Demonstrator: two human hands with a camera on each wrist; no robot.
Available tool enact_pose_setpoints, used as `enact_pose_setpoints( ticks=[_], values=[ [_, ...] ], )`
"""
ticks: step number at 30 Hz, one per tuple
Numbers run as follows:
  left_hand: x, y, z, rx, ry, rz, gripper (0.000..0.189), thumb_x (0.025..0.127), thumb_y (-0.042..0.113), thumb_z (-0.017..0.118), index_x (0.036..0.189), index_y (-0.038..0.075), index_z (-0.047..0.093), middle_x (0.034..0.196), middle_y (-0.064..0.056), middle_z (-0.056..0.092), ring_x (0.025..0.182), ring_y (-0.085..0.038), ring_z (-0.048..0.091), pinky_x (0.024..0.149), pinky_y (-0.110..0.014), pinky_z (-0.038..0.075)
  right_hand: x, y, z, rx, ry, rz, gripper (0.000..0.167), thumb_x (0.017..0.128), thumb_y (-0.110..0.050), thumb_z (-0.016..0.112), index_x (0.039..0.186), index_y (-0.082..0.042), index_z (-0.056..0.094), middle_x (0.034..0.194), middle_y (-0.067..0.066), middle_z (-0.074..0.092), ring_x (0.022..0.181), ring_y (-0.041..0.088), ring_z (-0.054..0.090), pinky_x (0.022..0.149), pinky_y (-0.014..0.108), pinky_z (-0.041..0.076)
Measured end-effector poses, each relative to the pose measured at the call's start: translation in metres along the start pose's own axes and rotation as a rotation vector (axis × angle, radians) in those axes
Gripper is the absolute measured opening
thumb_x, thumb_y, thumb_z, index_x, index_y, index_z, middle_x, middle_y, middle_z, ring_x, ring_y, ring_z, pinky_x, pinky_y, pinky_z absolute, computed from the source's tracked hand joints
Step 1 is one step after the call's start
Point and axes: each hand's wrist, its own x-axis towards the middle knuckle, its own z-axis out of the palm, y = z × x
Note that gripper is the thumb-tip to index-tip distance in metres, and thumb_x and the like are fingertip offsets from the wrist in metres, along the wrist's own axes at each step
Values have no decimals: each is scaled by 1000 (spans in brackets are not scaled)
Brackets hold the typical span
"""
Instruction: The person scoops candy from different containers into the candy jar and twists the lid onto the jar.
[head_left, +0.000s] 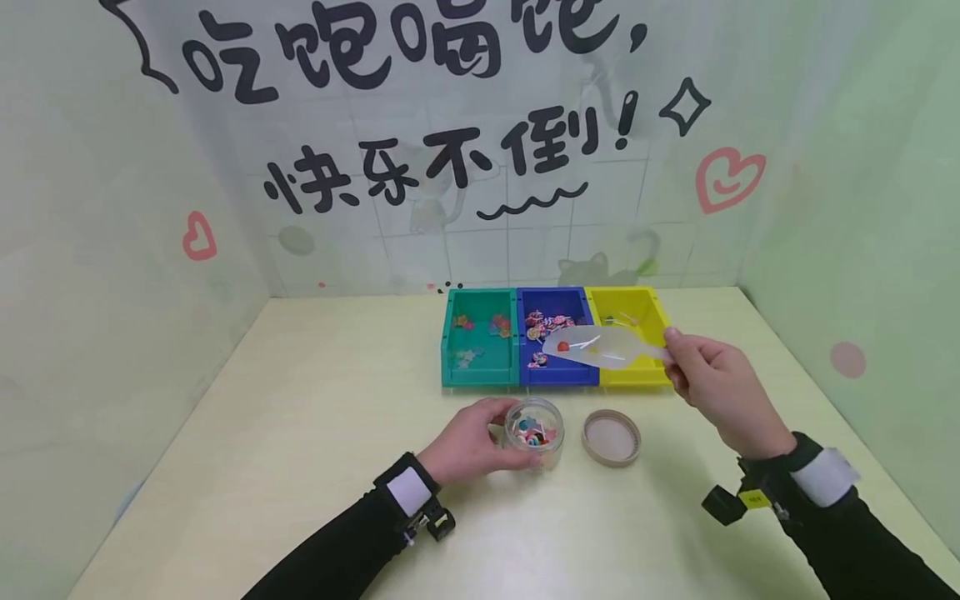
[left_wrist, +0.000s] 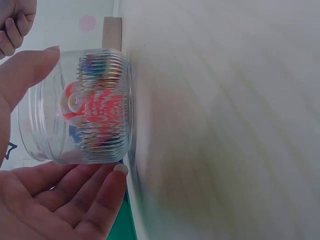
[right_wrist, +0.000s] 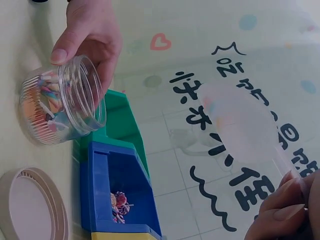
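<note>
My left hand (head_left: 467,446) holds a clear ribbed glass jar (head_left: 553,457) upright on the table, thumb on one side and fingers on the other. Small colourful pieces (left_wrist: 102,107), some like swirled lollipops, lie inside the open jar. My right hand (head_left: 722,390) pinches the handle of a translucent plastic scoop (head_left: 600,348), raised over the blue and yellow bins. A small red-orange piece (head_left: 563,346) shows at the scoop's tip. In the right wrist view the scoop (right_wrist: 245,120) looks blurred, with faint coloured spots near its tip.
Behind the jar stand joined green (head_left: 480,373), blue (head_left: 558,377) and yellow (head_left: 633,379) bins. Small star-like pieces lie in the green one, tiny lollipops (head_left: 547,323) in the blue, a few thin pieces in the yellow. A round beige lid (head_left: 611,438) lies right of the jar.
</note>
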Motion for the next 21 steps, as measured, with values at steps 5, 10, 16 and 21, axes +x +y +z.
enact_pose_setpoints(
  ticks=[5,10,16,21],
  values=[
    [0,2,-2,4,-10,-5,79,86,40,96,152,11,63,136,-5,72,126,-25,64,103,-43,60,-1,-2,2,-33,-37,7,42,116,-45,54,95,-12,69,79,-6,57,76,15,52,67,27,45],
    [0,3,-3,4,-16,-7,79,86,41,96,152,12,63,135,-5,72,124,-24,64,101,-42,60,-1,-3,4,-136,-84,22,48,116,-46,52,97,-5,66,78,1,52,77,21,49,65,31,40],
    [1,4,-5,-2,-25,-13,74,87,40,95,150,14,66,133,-3,72,123,-23,65,101,-42,59,-4,-6,11,-324,-108,8,53,116,-52,50,92,-6,65,75,3,50,69,21,45,59,33,34],
    [0,6,-7,-6,-32,-26,74,87,39,95,149,14,66,130,0,72,122,-22,64,99,-40,59,-9,-11,18,-478,-101,-60,47,116,-48,52,90,-12,67,69,-1,48,61,18,41,55,31,32]
  ],
)
